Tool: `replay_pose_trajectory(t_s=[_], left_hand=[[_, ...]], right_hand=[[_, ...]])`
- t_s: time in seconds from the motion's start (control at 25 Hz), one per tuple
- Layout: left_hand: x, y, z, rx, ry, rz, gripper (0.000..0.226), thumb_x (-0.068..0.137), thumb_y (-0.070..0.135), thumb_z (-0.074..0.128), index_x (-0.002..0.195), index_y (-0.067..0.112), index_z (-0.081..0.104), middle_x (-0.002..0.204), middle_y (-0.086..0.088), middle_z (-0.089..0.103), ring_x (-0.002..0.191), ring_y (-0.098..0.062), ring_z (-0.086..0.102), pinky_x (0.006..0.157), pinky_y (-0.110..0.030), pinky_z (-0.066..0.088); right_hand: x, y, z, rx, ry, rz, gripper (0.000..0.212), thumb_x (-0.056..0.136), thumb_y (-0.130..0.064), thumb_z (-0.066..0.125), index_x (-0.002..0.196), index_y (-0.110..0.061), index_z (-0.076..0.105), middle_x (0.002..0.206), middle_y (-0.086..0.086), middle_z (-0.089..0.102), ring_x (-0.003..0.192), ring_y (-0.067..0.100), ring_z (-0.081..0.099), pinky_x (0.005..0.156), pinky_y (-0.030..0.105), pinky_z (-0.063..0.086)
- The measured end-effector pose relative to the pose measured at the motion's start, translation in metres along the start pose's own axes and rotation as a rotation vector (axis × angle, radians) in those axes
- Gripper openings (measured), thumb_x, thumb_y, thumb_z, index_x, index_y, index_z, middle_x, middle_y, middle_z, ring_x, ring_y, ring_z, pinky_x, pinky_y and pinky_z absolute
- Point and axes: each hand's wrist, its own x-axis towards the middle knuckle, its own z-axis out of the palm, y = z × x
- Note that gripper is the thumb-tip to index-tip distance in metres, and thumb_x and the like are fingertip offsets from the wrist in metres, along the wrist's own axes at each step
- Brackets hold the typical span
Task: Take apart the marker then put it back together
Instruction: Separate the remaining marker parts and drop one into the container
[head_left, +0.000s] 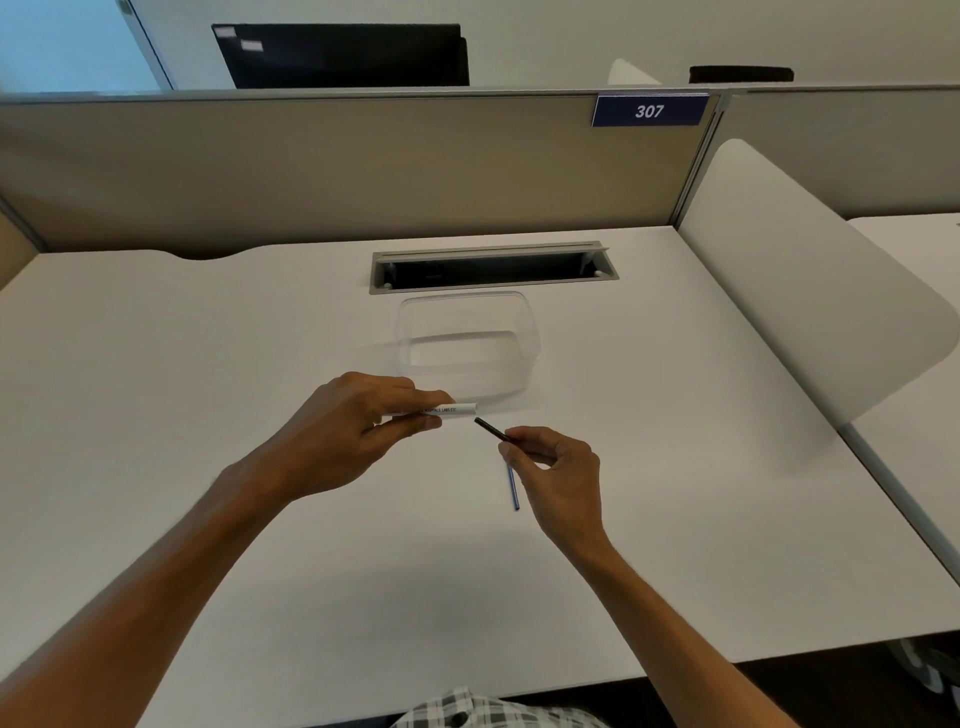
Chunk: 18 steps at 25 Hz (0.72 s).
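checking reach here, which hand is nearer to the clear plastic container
Left. The left hand, holding the white marker barrel, sits just at the clear plastic container's near edge. The right hand, pinching the dark ink rod, is further toward the person.

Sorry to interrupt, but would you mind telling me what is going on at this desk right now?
A person at a white desk is working on a marker. The left hand holds the white marker barrel, and the right hand pinches a thin dark rod with its tip at the barrel's open end. Whether it is going in or coming out cannot be told. A thin blue stick lies below the right hand, and an empty clear plastic container sits behind.
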Motion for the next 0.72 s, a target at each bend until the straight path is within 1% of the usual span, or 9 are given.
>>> replay_pose_trajectory(t_s=[0.08,0.16,0.2,0.28,0.36,0.48,0.56,0.64,0.72], left_hand=[[0.001,-0.001,-0.001,-0.005,-0.003,0.008,0.035,0.089,0.034,0.052,0.119,0.023,0.066,0.082,0.015,0.064,0.069,-0.011,0.058,0.059,-0.032,0.048],[0.001,-0.002,-0.002,-0.008,-0.003,0.012,0.036,0.089,0.034,0.051,0.119,0.022,0.065,0.082,0.013,0.064,0.069,-0.011,0.058,0.06,-0.03,0.047],[0.0,-0.002,-0.002,-0.012,0.0,0.011,0.036,0.089,0.035,0.05,0.12,0.022,0.065,0.082,0.014,0.063,0.07,-0.011,0.059,0.061,-0.029,0.047],[-0.001,-0.003,-0.003,-0.026,0.003,0.006,0.038,0.089,0.035,0.048,0.12,0.021,0.065,0.083,0.015,0.063,0.071,-0.011,0.06,0.063,-0.032,0.05],[-0.002,-0.004,-0.004,-0.04,0.006,0.007,0.039,0.089,0.035,0.047,0.12,0.02,0.065,0.085,0.014,0.065,0.073,-0.012,0.061,0.066,-0.035,0.053],[-0.003,-0.009,-0.002,-0.049,0.005,-0.004,0.033,0.091,0.028,0.051,0.12,0.019,0.065,0.086,0.015,0.064,0.074,-0.012,0.062,0.068,-0.034,0.054],[-0.002,-0.012,-0.001,-0.047,0.002,-0.004,0.03,0.093,0.022,0.054,0.12,0.02,0.065,0.084,0.018,0.062,0.074,-0.01,0.061,0.068,-0.029,0.052],[-0.002,-0.015,-0.001,-0.046,0.0,0.0,0.029,0.093,0.022,0.053,0.119,0.02,0.066,0.083,0.019,0.061,0.074,-0.01,0.061,0.069,-0.027,0.05],[-0.001,-0.016,-0.002,-0.049,-0.006,0.006,0.031,0.092,0.025,0.052,0.119,0.02,0.065,0.084,0.016,0.064,0.075,-0.009,0.062,0.069,-0.028,0.052]], right_hand=[[-0.001,0.009,0.007,-0.078,0.011,-0.024,0.01,0.082,-0.015,0.077,0.088,-0.023,0.076,0.078,-0.015,0.075,0.078,-0.002,0.072,0.074,0.017,0.054],[-0.003,0.018,0.013,-0.205,0.022,-0.032,0.007,0.084,-0.022,0.075,0.089,-0.027,0.075,0.081,-0.015,0.075,0.08,-0.001,0.071,0.073,0.023,0.054],[-0.005,0.022,0.016,-0.287,0.038,-0.051,0.006,0.085,-0.026,0.074,0.09,-0.03,0.074,0.085,-0.017,0.075,0.082,0.0,0.07,0.071,0.023,0.052],[-0.006,0.031,0.021,-0.398,0.064,-0.11,0.007,0.085,-0.029,0.074,0.09,-0.032,0.072,0.096,-0.018,0.072,0.088,0.003,0.068,0.066,0.024,0.05],[-0.006,0.039,0.028,-0.461,0.045,-0.135,0.008,0.083,-0.029,0.076,0.09,-0.031,0.073,0.111,-0.018,0.066,0.095,0.004,0.066,0.066,0.027,0.051],[-0.006,0.052,0.036,-0.527,0.019,-0.137,0.009,0.081,-0.028,0.079,0.089,-0.028,0.075,0.126,-0.013,0.06,0.109,0.007,0.06,0.077,0.028,0.051],[-0.006,0.058,0.041,-0.569,0.027,-0.149,0.01,0.08,-0.027,0.08,0.089,-0.026,0.075,0.132,-0.009,0.059,0.119,0.011,0.055,0.087,0.026,0.043],[-0.006,0.063,0.045,-0.597,0.043,-0.16,0.011,0.078,-0.026,0.081,0.088,-0.024,0.076,0.134,-0.005,0.059,0.124,0.016,0.053,0.089,0.026,0.036],[-0.006,0.066,0.048,-0.632,0.053,-0.177,0.012,0.076,-0.025,0.083,0.087,-0.022,0.077,0.134,-0.002,0.06,0.126,0.02,0.053,0.091,0.029,0.035]])
